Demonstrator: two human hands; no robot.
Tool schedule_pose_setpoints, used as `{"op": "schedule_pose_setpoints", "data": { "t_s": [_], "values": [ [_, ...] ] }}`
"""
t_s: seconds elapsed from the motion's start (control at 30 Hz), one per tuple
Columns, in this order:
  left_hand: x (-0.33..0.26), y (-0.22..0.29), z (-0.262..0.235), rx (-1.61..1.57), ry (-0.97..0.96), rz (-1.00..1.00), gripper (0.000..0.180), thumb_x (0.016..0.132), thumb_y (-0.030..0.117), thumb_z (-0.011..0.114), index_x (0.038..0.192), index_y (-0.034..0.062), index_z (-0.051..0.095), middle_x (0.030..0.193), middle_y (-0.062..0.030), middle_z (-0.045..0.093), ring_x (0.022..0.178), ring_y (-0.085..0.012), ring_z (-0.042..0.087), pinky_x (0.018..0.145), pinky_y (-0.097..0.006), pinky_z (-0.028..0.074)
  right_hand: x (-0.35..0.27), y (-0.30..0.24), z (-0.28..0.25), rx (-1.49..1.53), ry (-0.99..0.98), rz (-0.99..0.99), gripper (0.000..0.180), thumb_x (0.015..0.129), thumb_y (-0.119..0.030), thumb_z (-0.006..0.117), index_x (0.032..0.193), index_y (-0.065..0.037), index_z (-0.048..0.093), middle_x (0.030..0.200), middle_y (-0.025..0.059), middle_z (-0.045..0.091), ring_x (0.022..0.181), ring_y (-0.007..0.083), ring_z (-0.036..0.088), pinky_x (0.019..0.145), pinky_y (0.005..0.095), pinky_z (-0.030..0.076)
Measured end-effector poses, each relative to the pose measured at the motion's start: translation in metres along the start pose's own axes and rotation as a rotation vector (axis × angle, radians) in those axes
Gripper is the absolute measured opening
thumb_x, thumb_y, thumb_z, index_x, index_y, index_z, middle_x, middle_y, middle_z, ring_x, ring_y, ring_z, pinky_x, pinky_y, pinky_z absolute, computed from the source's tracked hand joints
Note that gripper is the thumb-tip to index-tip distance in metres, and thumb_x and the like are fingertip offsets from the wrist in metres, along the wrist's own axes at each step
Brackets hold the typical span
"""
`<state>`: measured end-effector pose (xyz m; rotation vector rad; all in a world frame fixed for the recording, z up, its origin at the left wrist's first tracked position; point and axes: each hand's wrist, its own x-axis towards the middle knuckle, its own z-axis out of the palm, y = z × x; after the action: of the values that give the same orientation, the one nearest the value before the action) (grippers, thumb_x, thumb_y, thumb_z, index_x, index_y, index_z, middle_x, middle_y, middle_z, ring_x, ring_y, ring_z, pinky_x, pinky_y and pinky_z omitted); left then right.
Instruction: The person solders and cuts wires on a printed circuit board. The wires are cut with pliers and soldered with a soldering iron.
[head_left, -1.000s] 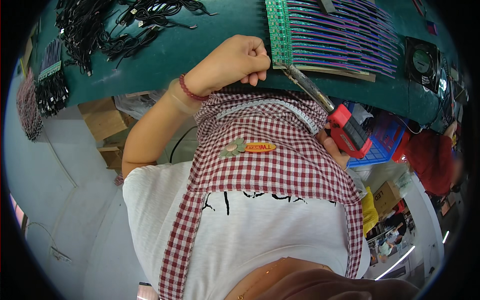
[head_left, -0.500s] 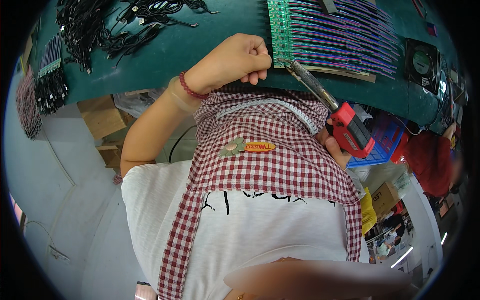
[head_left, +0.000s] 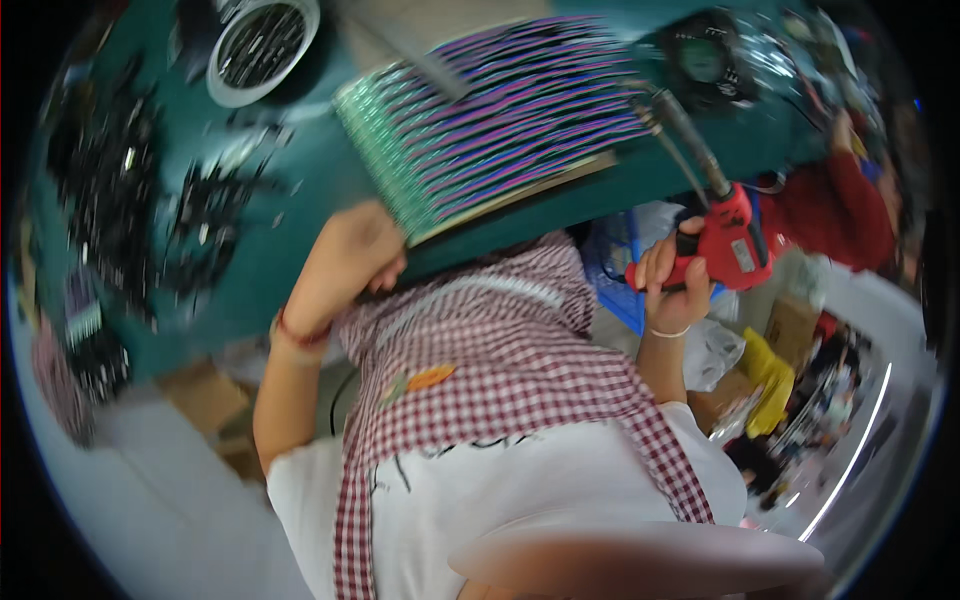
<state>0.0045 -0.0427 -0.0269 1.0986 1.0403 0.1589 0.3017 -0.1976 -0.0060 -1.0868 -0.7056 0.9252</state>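
My left hand (head_left: 348,262) rests on the near edge of the green workbench (head_left: 270,230), touching the corner of a board (head_left: 500,190) that carries several rows of green circuit strips with purple wires. My right hand (head_left: 676,276) grips a red pistol-shaped soldering tool (head_left: 728,236). Its long metal barrel (head_left: 678,130) points up toward the right end of the strips. A red band is on my left wrist and a thin bracelet on my right. The picture is blurred.
Bundles of black cables (head_left: 190,220) lie on the bench at the left, with a white round tub (head_left: 262,42) of small parts behind them. A black fan (head_left: 704,58) sits at the back right. Cardboard boxes (head_left: 205,395) and a blue crate (head_left: 620,262) stand below the bench.
The view has swung and blurred. My right hand has lifted the red soldering tool away from the board's near edge, up to the right. My left hand stays at the board's corner.
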Motion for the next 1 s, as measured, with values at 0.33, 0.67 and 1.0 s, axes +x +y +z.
{"op": "schedule_pose_setpoints", "data": {
  "t_s": [0.33,0.67,1.0],
  "values": [
    [-0.022,0.011,-0.006,0.254,0.129,-0.038,0.010,0.085,0.007,0.052,0.078,-0.0002,0.053,0.062,-0.0043,0.057,0.049,-0.0072,0.052,0.043,-0.021,0.039,0.114,-0.027,-0.098,-0.307,0.647,-0.306,0.021,0.086,-0.017,0.057,0.096,0.002,0.056,0.057,0.0032,0.047,0.043,0.0115,0.042,0.043,0.0261,0.038],
    [-0.048,-0.013,-0.161,0.837,1.039,0.176,0.012,0.084,0.013,0.055,0.084,0.0012,0.056,0.072,-0.0086,0.059,0.064,-0.0168,0.057,0.059,-0.029,0.045,0.143,0.000,-0.145,-0.413,0.750,-0.205,0.024,0.083,-0.018,0.062,0.096,0.001,0.063,0.060,0.0044,0.049,0.048,0.0121,0.043,0.045,0.0266,0.041],
    [-0.018,-0.067,-0.138,1.213,1.024,0.278,0.057,0.083,0.028,0.055,0.131,0.0062,0.036,0.135,-0.0147,0.034,0.128,-0.0405,0.024,0.102,-0.054,0.020,0.102,-0.047,-0.076,-0.103,0.596,-0.292,0.025,0.086,-0.023,0.055,0.102,-0.003,0.053,0.058,0.0026,0.045,0.049,0.0114,0.040,0.048,0.0263,0.035]
  ]
}}
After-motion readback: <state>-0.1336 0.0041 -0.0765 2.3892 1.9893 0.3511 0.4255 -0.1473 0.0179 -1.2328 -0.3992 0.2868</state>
